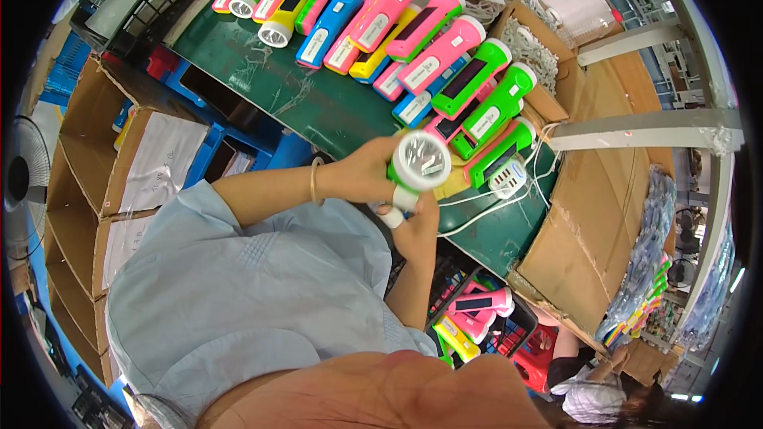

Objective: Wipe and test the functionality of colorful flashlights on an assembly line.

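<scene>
A flashlight with a white rim, a clear reflector lens and a green body points its lens up, just past the near edge of the bench. My left hand, a bangle at its wrist, is wrapped round the body from the left. From below, my right hand closes on the same flashlight, with white covers on its fingertips. The flashlight's head hides most of its body and part of both grips. Beyond my hands, a row of pink, green, blue and yellow flashlights lies on the green bench, some stacked.
A white USB charging block with white cables sits right of my hands. Cardboard boxes with white cables stand behind. A black crate of flashlights is below right. Cardboard compartments and a fan are left. Another person sits lower right.
</scene>
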Motion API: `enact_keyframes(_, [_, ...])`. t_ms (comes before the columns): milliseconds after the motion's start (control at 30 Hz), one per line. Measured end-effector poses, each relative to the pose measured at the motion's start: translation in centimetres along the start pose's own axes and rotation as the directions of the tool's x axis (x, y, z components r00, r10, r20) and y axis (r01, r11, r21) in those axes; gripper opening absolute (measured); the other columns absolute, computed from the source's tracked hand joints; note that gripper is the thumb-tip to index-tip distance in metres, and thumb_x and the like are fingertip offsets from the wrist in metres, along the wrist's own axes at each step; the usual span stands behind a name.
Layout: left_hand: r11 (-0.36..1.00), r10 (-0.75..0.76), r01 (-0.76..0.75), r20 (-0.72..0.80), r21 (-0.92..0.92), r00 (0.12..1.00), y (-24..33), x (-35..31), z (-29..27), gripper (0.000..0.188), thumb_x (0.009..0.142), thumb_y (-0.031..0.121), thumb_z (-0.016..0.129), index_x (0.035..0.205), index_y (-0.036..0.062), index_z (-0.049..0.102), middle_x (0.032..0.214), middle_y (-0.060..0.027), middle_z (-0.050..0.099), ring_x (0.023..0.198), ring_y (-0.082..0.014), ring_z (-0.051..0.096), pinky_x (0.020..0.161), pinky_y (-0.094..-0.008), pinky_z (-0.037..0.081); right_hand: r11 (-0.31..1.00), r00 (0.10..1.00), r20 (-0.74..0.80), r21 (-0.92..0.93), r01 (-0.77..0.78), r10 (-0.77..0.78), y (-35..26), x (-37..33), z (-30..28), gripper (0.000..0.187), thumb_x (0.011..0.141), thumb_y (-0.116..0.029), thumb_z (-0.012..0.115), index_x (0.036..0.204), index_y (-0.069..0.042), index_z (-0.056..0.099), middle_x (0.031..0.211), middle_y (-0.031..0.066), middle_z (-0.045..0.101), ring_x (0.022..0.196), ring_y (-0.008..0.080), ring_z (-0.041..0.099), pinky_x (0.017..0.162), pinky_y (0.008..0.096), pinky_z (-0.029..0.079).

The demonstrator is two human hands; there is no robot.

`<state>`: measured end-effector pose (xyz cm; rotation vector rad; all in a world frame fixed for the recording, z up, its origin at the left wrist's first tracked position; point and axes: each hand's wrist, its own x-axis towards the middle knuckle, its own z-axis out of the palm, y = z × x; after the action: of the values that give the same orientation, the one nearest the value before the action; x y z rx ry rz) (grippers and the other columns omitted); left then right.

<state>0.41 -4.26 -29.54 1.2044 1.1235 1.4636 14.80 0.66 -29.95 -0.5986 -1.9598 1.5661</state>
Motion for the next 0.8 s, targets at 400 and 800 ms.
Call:
enact_keyframes(400, [0.614, -0.344, 0.318, 0.117, -0.723, 0.932, 3.4, 3.6, -0.5, 0.029, 0.088, 0.026, 0.054, 0.104, 0.0031, 0.048, 0.085, -0.0084, 0.056, 0.068, -0.0162, 0.057, 0.061, -0.0279, 0.049, 0.999, 0.928, -0.371, 0.000, -0.033, 0.030, 4.7, -2.6, -2.7, 0.021, 0.089, -0.004, 0.048, 0.106, 0.005, 0.057, 0.087, 0.0063, 0.054, 0.073, 0.0121, 0.057, 0.066, 0.0225, 0.047])
enact_keyframes(800, [0.844, -0.333, 0.309, 0.023, -0.439, 0.943, 2.8, 4.8, -0.5, 0.029, 0.084, 0.011, 0.046, 0.112, 0.0013, 0.044, 0.092, -0.0092, 0.056, 0.075, -0.0156, 0.058, 0.063, -0.0300, 0.050, 0.997, 0.894, -0.444, 0.070, -0.036, 0.064, 3.7, -1.9, -3.5, 0.028, 0.095, -0.020, 0.042, 0.111, -0.001, 0.053, 0.059, -0.0037, 0.038, 0.049, 0.0026, 0.031, 0.043, 0.0170, 0.021])
